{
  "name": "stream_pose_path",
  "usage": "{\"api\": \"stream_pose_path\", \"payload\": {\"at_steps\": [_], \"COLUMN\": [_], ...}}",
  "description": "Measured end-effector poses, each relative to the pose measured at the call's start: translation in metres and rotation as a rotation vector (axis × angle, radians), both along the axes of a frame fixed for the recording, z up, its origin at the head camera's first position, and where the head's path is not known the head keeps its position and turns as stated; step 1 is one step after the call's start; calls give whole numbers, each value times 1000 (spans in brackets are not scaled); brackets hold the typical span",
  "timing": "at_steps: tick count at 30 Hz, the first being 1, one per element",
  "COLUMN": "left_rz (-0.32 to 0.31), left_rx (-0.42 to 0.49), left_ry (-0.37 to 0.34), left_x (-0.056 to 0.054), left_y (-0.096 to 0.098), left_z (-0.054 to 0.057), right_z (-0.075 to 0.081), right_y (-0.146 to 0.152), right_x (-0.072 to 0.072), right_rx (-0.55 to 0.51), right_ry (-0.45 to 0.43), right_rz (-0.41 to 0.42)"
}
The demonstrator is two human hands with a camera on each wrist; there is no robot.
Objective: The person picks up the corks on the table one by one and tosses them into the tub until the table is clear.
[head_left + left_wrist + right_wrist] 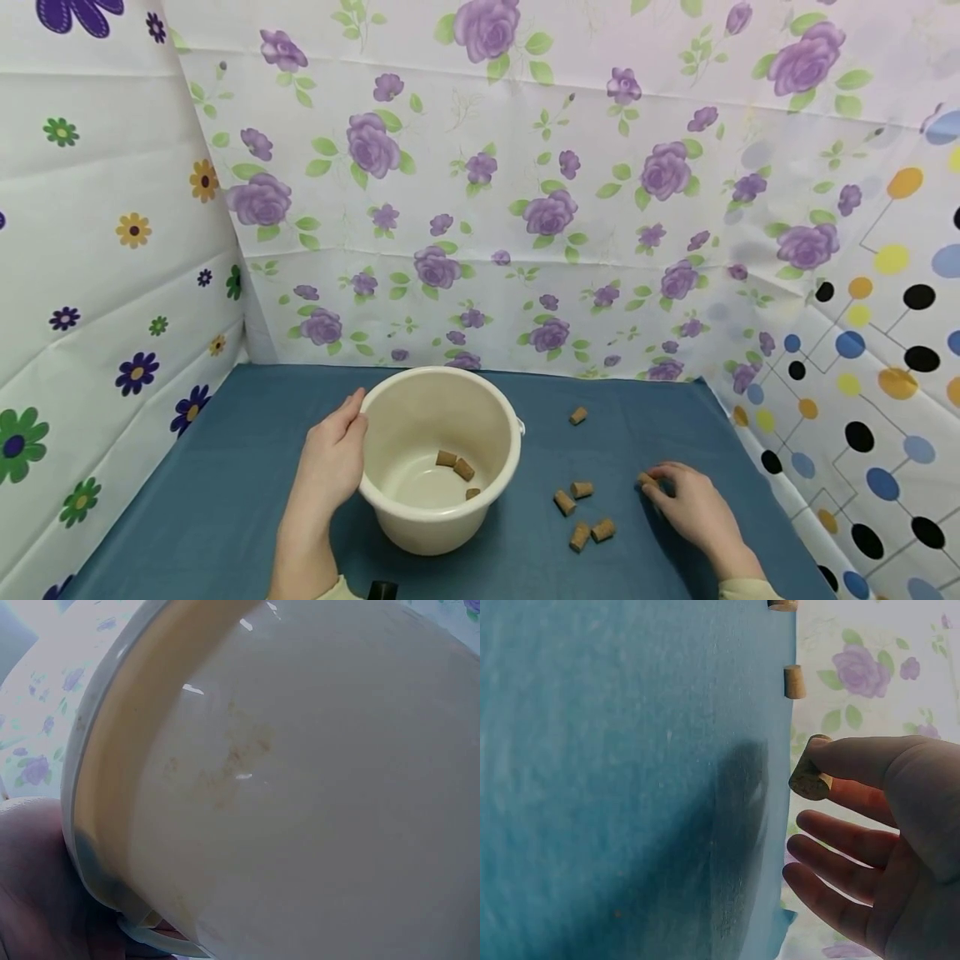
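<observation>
A cream plastic bucket stands a little tilted on the blue cloth, with several corks lying inside. My left hand grips its rim on the left side; in the left wrist view the bucket wall fills most of the picture and hides part of the fingers. At the right, my right hand pinches a cork between thumb and index finger, the other fingers loosely spread. Between bucket and right hand lie several loose corks, with one cork farther back.
The blue cloth covers the tabletop. Flowered sheeting hangs behind it, with patterned sheets on the left and right sides. A small black object shows at the bottom edge, beside the left sleeve.
</observation>
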State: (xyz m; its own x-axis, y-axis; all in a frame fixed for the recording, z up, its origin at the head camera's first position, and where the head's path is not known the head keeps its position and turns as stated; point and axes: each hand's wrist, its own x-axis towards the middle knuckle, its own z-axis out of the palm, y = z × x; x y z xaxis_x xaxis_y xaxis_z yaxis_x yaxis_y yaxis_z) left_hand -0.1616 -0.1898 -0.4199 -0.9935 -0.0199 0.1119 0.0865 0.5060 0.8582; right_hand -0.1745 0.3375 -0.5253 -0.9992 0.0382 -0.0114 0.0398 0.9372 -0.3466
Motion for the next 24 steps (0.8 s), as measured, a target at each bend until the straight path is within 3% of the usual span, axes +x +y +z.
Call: {"api": "stream_pose_path", "payload": {"at_steps": [13, 24], "left_rz": [-5, -5], "left_rx": [-5, 0], "left_ry": [-11, -26], "left_x": [1, 1], "left_y": [0, 0], "left_z": [2, 2], "right_z": [6, 26], "right_y": [-14, -39], "right_x": [7, 12], "right_rx": [-75, -184], "right_ry": [29, 113], "right_rz": [-30, 25]}}
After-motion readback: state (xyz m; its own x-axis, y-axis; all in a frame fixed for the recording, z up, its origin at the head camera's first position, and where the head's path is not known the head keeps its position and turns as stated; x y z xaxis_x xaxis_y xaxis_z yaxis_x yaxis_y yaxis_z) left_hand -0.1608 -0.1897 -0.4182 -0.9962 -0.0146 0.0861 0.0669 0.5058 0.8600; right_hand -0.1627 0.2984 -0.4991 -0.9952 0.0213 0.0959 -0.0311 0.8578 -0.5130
